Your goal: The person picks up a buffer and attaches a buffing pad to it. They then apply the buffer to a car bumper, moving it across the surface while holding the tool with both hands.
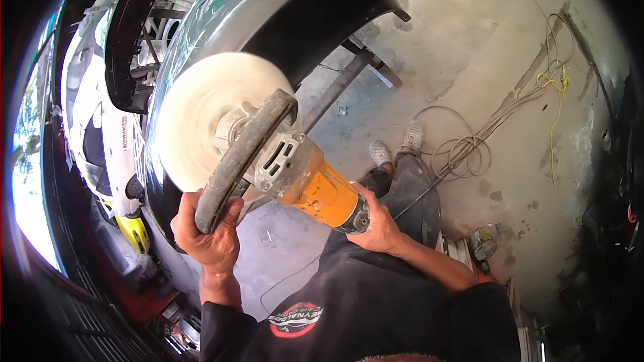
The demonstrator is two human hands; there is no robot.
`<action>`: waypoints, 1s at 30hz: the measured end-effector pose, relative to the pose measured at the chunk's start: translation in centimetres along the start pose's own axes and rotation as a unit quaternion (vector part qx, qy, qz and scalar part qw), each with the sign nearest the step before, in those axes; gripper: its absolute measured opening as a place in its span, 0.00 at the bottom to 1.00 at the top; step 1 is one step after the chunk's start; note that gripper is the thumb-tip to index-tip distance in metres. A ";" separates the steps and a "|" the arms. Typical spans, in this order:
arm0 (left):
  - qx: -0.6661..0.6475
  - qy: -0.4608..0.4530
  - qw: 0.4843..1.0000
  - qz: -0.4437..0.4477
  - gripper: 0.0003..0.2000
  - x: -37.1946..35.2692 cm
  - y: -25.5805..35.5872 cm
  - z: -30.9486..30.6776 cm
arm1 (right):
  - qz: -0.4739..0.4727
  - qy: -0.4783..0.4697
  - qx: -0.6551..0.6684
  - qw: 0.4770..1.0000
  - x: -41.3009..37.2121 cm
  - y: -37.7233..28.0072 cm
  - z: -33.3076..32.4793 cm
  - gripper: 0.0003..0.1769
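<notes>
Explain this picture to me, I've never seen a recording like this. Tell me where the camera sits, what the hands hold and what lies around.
This is one picture from a camera worn on the person's head, looking down through a wide, curving lens. There is no machine arm, only two bare hands. The left hand grips the black loop handle of an orange polisher, and the right hand grips its rear end. The white pad looks blurred, probably spinning, against a glossy black body panel on a metal stand. Below are the concrete floor, the person's shoes, coiled cables and a small can.
</notes>
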State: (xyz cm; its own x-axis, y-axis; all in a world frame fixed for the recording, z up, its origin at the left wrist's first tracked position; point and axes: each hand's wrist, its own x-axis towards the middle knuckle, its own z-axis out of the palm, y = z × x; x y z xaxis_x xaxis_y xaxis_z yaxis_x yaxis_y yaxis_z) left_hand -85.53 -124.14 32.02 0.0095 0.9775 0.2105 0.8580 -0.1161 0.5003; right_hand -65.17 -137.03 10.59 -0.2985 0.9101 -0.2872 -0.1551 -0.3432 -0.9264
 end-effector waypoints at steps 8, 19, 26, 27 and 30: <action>0.111 -0.105 0.981 0.122 0.19 2.6 2.7 2.0 | -0.095 0.056 0.030 0.993 2.3 4.5 3.4 0.55; 0.125 -0.149 0.936 0.292 0.14 7.0 0.7 1.6 | -0.092 0.123 0.138 0.979 6.0 6.5 11.0 0.57; 0.080 -0.248 0.919 0.296 0.13 4.9 -1.5 -1.6 | -0.079 0.082 0.115 0.987 4.9 7.5 14.7 0.58; 0.083 -0.259 0.914 0.302 0.14 5.0 -1.2 -1.6 | -0.081 0.080 0.125 0.986 4.9 7.6 14.9 0.58; 0.082 -0.270 0.907 0.313 0.15 5.9 -0.2 -0.7 | -0.085 0.084 0.142 0.983 5.0 7.7 15.0 0.58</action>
State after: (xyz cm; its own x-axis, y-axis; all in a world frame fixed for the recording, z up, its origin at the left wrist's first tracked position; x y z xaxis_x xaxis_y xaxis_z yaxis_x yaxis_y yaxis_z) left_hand -86.06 -118.51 33.77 0.7337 0.6773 -0.0536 0.6614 -0.6941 0.2842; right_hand -82.05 -138.59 5.65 -0.0892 0.9773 -0.1921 -0.4531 -0.2116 -0.8660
